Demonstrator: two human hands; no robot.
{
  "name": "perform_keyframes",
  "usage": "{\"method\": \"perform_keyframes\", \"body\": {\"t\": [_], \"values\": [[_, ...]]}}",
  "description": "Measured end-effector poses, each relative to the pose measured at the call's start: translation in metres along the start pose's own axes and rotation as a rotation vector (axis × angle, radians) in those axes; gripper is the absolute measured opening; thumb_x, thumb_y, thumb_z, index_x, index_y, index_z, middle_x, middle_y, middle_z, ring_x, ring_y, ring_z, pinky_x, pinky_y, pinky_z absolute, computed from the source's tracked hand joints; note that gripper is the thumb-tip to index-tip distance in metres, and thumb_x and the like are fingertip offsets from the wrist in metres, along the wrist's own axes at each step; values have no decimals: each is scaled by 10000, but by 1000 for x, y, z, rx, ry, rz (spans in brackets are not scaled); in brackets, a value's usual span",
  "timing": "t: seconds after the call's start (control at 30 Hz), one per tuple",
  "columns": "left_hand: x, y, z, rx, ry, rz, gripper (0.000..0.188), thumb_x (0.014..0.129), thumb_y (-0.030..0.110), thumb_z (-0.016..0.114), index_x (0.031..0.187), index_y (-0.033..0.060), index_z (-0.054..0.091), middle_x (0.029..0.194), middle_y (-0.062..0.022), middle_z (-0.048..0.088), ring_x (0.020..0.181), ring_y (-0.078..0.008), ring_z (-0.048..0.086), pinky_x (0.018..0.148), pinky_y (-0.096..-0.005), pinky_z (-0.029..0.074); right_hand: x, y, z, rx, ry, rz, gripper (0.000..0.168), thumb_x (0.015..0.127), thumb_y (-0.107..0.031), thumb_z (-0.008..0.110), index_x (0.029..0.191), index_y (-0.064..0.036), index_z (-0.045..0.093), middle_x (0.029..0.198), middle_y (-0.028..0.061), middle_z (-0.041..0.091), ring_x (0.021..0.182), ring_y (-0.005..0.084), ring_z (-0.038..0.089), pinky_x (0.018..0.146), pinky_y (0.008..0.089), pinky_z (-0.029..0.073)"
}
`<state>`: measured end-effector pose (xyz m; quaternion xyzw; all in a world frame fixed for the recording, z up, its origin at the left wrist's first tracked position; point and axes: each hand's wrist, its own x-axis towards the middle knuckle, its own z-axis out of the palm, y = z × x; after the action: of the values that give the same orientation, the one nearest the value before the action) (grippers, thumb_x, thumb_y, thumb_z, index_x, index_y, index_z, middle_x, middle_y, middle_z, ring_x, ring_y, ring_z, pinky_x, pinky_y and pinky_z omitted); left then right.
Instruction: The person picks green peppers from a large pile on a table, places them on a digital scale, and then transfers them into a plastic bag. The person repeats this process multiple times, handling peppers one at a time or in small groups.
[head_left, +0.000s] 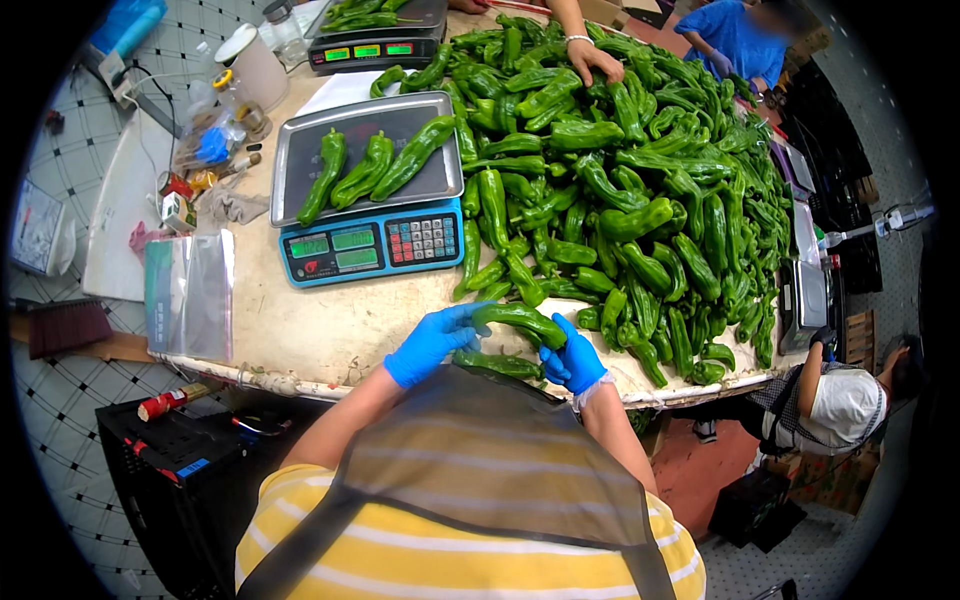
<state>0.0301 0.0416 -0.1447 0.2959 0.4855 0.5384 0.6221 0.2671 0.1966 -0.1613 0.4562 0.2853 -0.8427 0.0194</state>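
Note:
In blue gloves, my left hand (435, 341) and my right hand (574, 357) hold one long green pepper (517, 319) between them, over the table's near edge. Another green pepper (499, 364) lies just below it, close to my apron. Beyond my hands a large heap of green peppers (600, 195) covers the middle and right of the table. Left of the heap stands a blue digital scale (334, 270); on its metal tray (367, 105) lie three green peppers (412, 157), side by side.
Clear plastic bags (210, 296) lie at the table's left edge, near jars (251, 116) and a cloth (232, 202). A second scale (375, 49) stands at the back. Another person's bare hand (592, 60) touches the heap. Two more people are at the right. A black crate (150, 487) is below left.

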Motion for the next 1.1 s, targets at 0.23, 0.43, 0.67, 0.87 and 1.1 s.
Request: {"method": "perform_keyframes", "body": {"t": [0.23,0.43,0.67,0.87,1.1], "values": [[6,8,-5,159,59,-25,454,911,106,640,1343,25,525,1025,-78,670,820,-125,615,771,-266,509,7,-15,8,-104,-17,57,663,974,-595,361,645,-65,586,404,52,423,277,153,286,304,277,191],[-4,47,-11,160,-27,-83,230,921,250,637,1057,65,632,790,-4,622,696,-68,546,629,-209,434,19,-55,42,-559,105,-169,628,963,-585,433,871,-18,687,581,100,616,369,151,473,361,265,348],[26,72,-71,619,789,631,330,891,167,683,1161,21,561,1014,-120,622,871,-248,586,781,-342,472,73,-106,77,-995,459,-841,391,798,-300,747,1058,-22,660,916,155,694,854,286,674,781,379,525],[65,115,-120,1541,1020,373,428,826,273,683,1182,67,564,1265,-177,480,1183,-383,427,986,-541,313,135,-121,120,-1673,785,-643,802,795,-334,717,1416,6,340,1131,187,628,911,385,658,783,451,529],[55,114,-90,1530,1141,470,662,794,236,726,1392,114,471,1363,-187,422,1246,-382,374,1038,-527,276,107,-126,109,-1287,570,-730,541,780,-285,697,1249,-63,545,1069,207,677,942,375,664,798,427,527]]}}
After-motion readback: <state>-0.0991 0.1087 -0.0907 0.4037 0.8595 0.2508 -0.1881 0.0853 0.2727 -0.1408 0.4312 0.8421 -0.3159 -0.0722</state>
